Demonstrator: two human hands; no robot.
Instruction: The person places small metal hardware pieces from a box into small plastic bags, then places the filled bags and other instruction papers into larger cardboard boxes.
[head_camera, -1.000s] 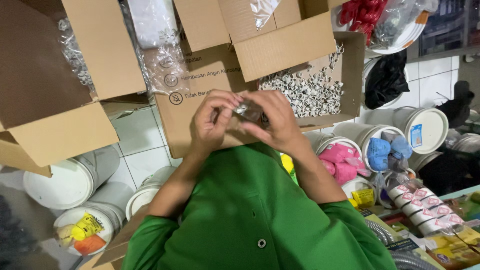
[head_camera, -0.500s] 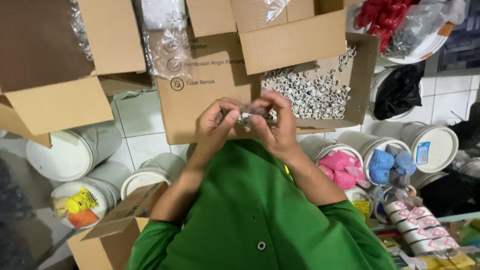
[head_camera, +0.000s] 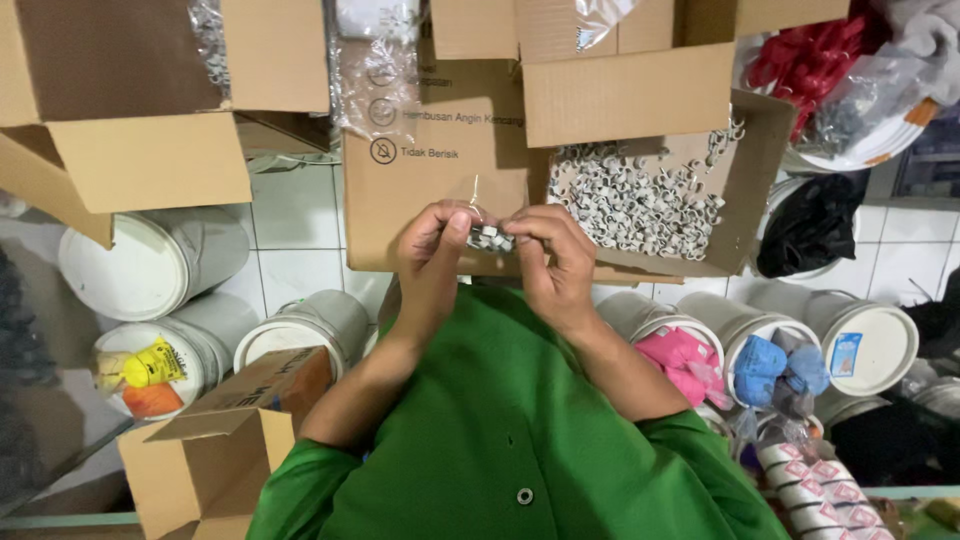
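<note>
Both hands' grip: small bag of clips (head_camera: 489, 237) | open clip box (head_camera: 640, 200) behind

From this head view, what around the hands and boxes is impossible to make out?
- Small grey pieces: mostly covered by the fingertips of the left hand and right hand; exact kind and count unclear.
- Red items: cut off by the top edge.
- Lower-left cardboard box: inside hidden by flaps.

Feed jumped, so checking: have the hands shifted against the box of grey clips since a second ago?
No. Both hands still pinch the small clips just left of the box of grey clips.
</note>
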